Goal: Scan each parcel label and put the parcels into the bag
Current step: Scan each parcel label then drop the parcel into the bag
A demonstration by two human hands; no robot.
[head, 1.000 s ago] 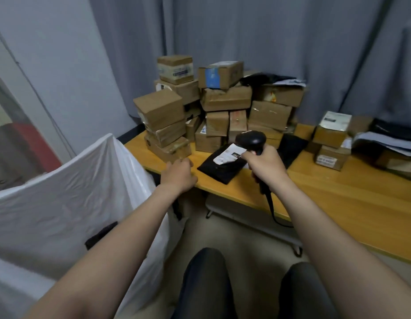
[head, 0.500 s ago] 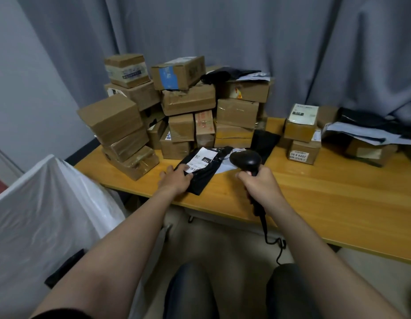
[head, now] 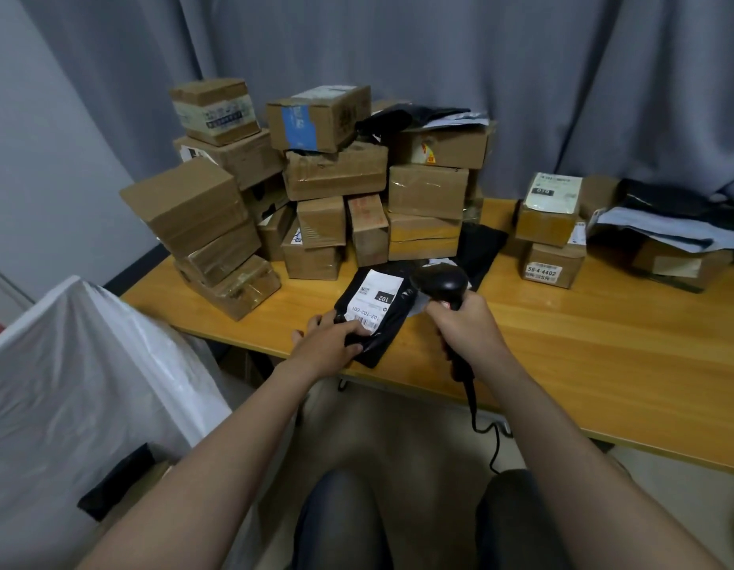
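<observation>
Wooden desk (head: 562,343), near edge: the left hand (head: 324,343) curls its fingers on the near corner of the black parcel (head: 384,337), label (head: 373,300) up. It looks soft, light and slick, so I'd grip a bunched edge. Beside it the right hand (head: 468,327) wraps the scanner (head: 439,281); boxes (head: 336,174) sit behind.

This is a small parcel-handling room, more a makeshift sorting station than a warehouse. A long wooden table (head: 604,347) stands against a grey curtain (head: 439,55) and a plain wall (head: 48,158). It carries a loose stack of taped cardboard boxes (head: 316,191), several with printed shipping stickers. A corded handheld barcode scanner (head: 441,283) is just beside a black poly mailer (head: 388,329) bearing a white barcode label (head: 373,300). A large white plastic bag (head: 89,364) stands at the table's left end.
</observation>
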